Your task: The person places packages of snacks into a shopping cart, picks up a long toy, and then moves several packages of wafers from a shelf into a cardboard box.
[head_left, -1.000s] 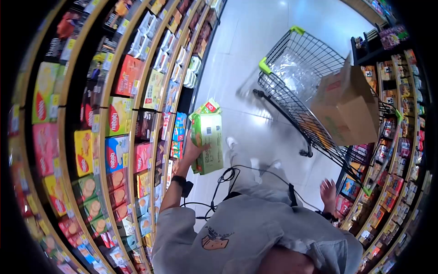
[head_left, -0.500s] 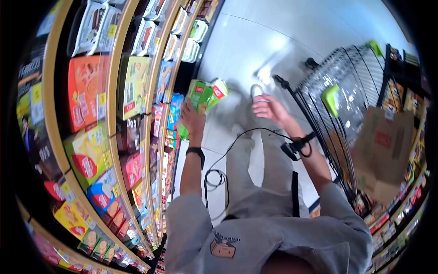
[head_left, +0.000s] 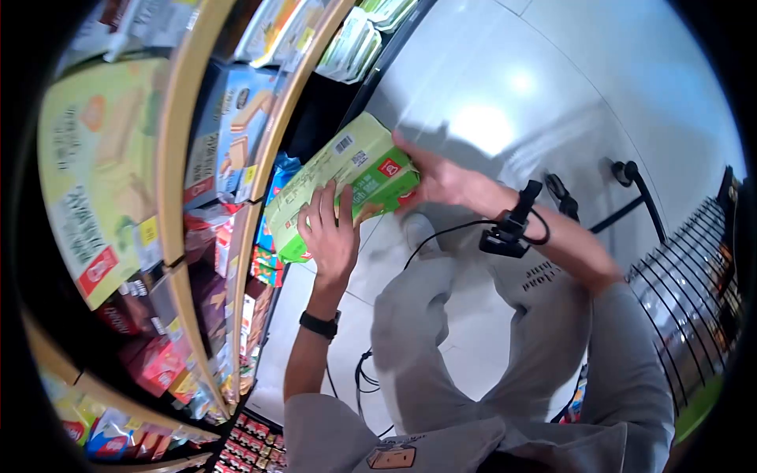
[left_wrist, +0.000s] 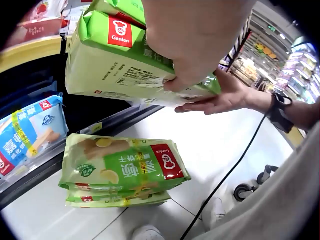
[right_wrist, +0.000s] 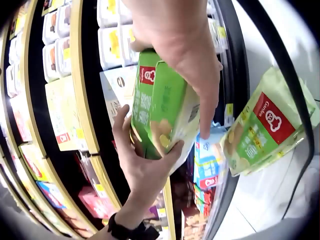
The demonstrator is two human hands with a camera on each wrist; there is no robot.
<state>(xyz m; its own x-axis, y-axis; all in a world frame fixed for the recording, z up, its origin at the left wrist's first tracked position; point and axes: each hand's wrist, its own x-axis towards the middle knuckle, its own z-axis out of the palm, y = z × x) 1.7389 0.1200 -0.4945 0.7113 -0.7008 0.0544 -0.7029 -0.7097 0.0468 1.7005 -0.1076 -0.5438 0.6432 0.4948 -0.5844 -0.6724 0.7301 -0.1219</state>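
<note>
A bundle of green wafer biscuit packs (head_left: 339, 177) is held between both hands beside the lower shelves. My left hand (head_left: 330, 229) grips it from the near side; in the right wrist view its fingers and thumb (right_wrist: 172, 155) straddle the green end. My right hand (head_left: 438, 177) holds the far right end, and in the left wrist view its fingers (left_wrist: 210, 105) reach along the underside. Below the bundle, more lemon wafer packs (left_wrist: 125, 162) lie stacked at floor level, next to the shelf's bottom edge. They also show as a green pack (right_wrist: 267, 125) in the right wrist view.
Shelves of boxed biscuits (head_left: 102, 173) rise close on the left. Blue wafer packs (left_wrist: 32, 132) sit on the bottom shelf. The shopping cart (head_left: 686, 276) stands at the right edge, its wheels (head_left: 627, 172) ahead. A black cable (left_wrist: 230, 170) hangs near the legs.
My right hand has come in from the far right and taken hold of the packs that the left hand held alone. The view has come lower and closer to the shelf; the cart has shifted rightward in view.
</note>
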